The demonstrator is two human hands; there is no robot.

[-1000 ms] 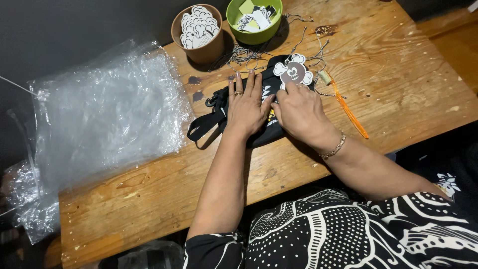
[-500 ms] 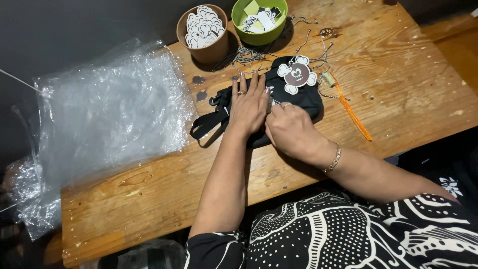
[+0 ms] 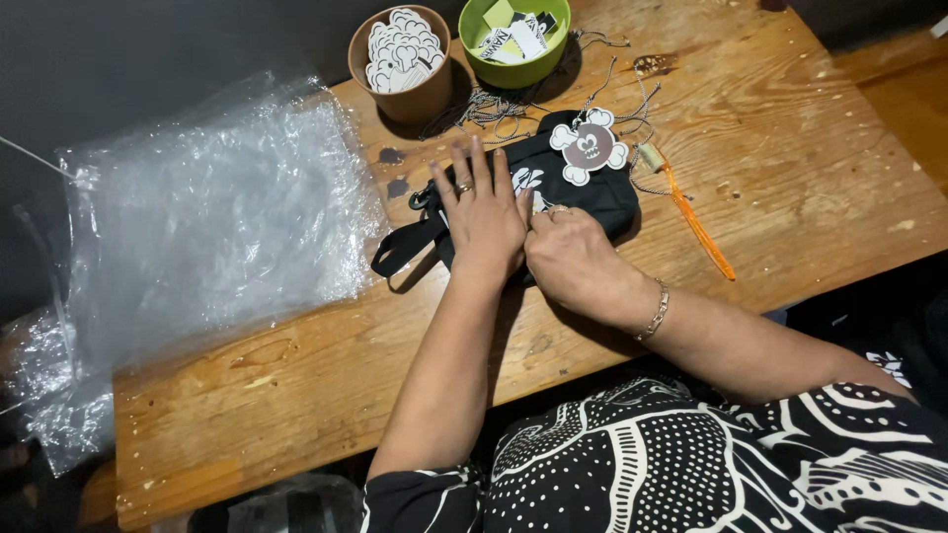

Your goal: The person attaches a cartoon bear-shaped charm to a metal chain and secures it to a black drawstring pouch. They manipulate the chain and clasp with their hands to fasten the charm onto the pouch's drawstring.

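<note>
- Worn wooden table (image 3: 790,197), dark wall behind
- Left hand (image 3: 484,212) lies flat, fingers spread, pinning the black pouch (image 3: 592,197) steady
- Right hand (image 3: 573,259) fingers curled, pinching at its front

Two hands on the table, a left hand (image 3: 484,219) and a right hand (image 3: 576,264). One black pouch (image 3: 592,197), with one flower-shaped tag (image 3: 590,146) on it. Two bowls: one brown bowl (image 3: 415,94) and one green bowl (image 3: 513,71). One orange tool (image 3: 699,229). One heap of clear plastic bags (image 3: 207,227); how many sheets I cannot tell. One bracelet (image 3: 655,310), one ring (image 3: 464,188).
</note>
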